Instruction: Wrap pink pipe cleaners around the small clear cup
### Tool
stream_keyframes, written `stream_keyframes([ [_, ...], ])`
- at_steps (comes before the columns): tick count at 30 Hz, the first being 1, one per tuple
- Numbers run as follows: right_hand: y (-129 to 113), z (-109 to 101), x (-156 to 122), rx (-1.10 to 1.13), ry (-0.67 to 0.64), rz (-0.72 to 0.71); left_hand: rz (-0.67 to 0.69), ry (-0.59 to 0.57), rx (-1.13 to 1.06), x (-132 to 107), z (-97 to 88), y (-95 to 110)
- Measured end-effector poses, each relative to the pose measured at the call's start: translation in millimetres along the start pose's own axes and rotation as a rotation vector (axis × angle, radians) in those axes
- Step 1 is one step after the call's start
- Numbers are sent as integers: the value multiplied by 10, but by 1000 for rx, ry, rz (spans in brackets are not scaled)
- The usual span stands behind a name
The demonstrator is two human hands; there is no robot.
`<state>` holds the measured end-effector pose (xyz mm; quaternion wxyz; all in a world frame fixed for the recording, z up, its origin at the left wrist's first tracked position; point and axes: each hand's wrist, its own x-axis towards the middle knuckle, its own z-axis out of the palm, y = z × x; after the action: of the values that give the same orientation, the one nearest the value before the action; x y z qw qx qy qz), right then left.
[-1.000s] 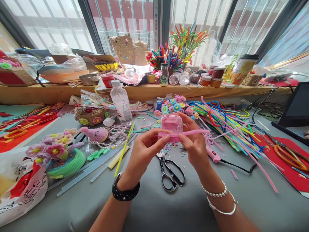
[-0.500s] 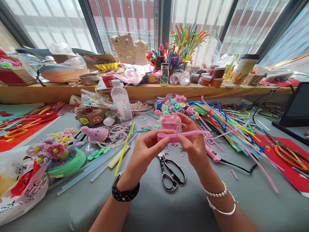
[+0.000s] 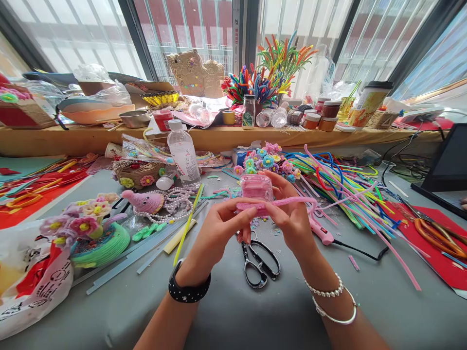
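Note:
A small clear pink plastic case (image 3: 256,186) is held up over the table between both hands. Along its near edge lies a fuzzy pink pipe cleaner (image 3: 294,200), whose loose end sticks out to the right and bends downward. My left hand (image 3: 213,228) pinches the strip against the case's left side, thumb in front. My right hand (image 3: 292,218) presses the strip with its thumb while its fingers curl behind the case. Below the hands lie black-handled scissors (image 3: 261,266), their blades partly hidden. A pink glue gun (image 3: 321,230) rests behind the right wrist.
Bundled pipe cleaners (image 3: 346,194) spread across the right, beside orange-handled scissors (image 3: 436,236). Fuzzy flowers (image 3: 268,160) stand behind the case. On the left are a water bottle (image 3: 183,155), glue sticks (image 3: 120,267), a flower pot (image 3: 102,243) and a plastic bag (image 3: 32,277).
The case has shifted slightly left and tilted. Fingers of my left hand now show beneath it, near the scissors' pivot. Both hands keep their hold.

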<state>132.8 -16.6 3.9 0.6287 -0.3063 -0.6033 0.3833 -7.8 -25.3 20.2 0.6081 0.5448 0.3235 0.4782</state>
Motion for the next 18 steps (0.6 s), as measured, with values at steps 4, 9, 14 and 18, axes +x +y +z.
stream_keyframes([
  [4, -8, 7, -2, 18, -9, 3, 0, 21, 7, 0, 5, -7],
  [9, -9, 9, -3, 37, -3, 15, -4, 20, -2, 6, 3, -26],
  [14, -5, -3, -2, 82, -39, 11, -1, 7, -34, 3, 9, -29],
  [18, 5, -6, 2, 64, -59, 11, 1, 14, -18, 0, 7, -33],
])
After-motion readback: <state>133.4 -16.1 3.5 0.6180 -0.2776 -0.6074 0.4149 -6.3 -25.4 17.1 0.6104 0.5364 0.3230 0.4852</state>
